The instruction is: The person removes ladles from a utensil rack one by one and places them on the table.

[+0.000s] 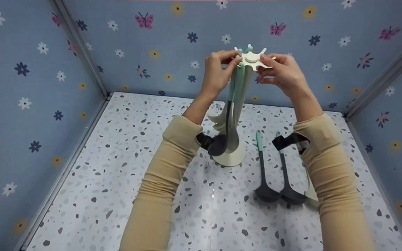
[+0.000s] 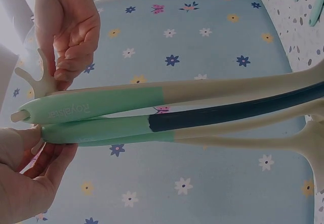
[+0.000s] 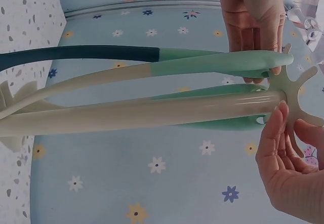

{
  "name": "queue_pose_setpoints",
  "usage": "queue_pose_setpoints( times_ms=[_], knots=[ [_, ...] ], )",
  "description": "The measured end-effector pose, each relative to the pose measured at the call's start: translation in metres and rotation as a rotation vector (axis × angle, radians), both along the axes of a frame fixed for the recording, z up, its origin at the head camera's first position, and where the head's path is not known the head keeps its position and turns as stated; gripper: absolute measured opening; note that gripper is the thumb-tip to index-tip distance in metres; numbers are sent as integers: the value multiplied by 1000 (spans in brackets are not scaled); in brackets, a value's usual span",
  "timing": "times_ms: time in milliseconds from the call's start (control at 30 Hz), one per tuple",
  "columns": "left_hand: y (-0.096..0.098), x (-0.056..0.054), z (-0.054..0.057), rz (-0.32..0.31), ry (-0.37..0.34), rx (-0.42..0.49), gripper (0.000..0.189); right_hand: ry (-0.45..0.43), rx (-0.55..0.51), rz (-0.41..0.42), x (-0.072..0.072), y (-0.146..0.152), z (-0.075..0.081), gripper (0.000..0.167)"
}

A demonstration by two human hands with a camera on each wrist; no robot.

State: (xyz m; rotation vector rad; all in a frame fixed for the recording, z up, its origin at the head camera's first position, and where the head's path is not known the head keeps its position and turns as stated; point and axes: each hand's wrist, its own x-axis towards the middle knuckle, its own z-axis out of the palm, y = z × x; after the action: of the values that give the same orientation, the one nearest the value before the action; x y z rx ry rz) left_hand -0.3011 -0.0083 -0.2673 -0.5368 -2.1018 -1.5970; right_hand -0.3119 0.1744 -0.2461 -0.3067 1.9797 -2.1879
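Note:
A cream utensil stand [image 1: 251,59] rises from a round base, its star-shaped top fitted with hooks. My right hand [image 1: 283,71] pinches one side of that top between thumb and fingers. On the opposite side, my left hand [image 1: 222,68] pinches the green handle end of a dark ladle [image 2: 101,129] right at a hook. The ladle's dark bowl [image 1: 217,145] hangs low beside the stand. Several cream utensils with green handles [image 2: 96,105] hang around the post [image 3: 217,107], partly overlapping each other.
Two dark ladles with green handles [image 1: 266,191] [image 1: 291,195] lie on the speckled table [image 1: 134,195] to the right. A cream utensil [image 1: 312,195] next to them is partly hidden by my right sleeve. Flowered blue panels [image 1: 194,31] enclose the back and sides.

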Motion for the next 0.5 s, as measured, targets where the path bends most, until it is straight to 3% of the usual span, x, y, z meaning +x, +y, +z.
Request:
queue_pose_setpoints(
  times_ms=[500],
  knots=[
    [0,-1,0,6,-1,-1,19,-150,-37,-36,-1,-7,9,17]
  ],
)
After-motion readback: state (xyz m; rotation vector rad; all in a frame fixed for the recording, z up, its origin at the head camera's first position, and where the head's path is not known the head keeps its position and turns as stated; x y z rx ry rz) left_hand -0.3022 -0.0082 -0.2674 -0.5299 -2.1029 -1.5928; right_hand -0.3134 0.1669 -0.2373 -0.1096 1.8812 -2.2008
